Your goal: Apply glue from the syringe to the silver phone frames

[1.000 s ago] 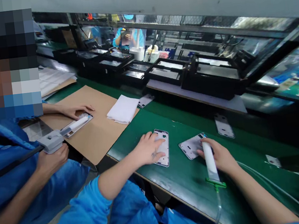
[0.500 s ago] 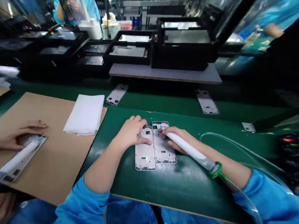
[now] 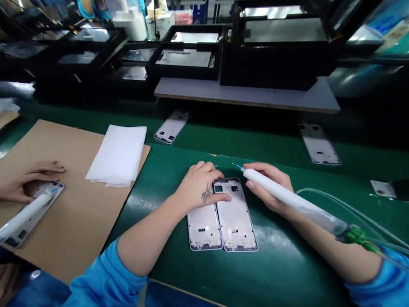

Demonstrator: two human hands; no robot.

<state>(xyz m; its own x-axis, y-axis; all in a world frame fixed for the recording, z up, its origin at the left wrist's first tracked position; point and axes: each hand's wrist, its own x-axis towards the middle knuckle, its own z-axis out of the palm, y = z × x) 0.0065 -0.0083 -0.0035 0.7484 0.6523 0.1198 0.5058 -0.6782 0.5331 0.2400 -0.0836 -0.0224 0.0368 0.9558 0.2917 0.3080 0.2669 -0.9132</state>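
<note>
Well, my right fingers (image 3: 266,168) close round the syringe (image 3: 286,196), tip pointing far-left; my left fingers (image 3: 202,167), loosely spread, cover phone frames (image 3: 236,221) lying lengthwise toward the table's (image 3: 295,273) near edge, right of white sheets (image 3: 118,153).

"What lies before you?"
"Two pale, rectangular, metal-looking phone frames (image 3: 236,221), side by side on my smooth green tabletop (image 3: 296,281)."
"And to your left?"
"Folded, thin white sheets (image 3: 118,156) on a flat brown cardboard sheet (image 3: 67,152)."

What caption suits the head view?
Right hand angles a white syringe beside two phone frames; left hand rests across them.
</note>
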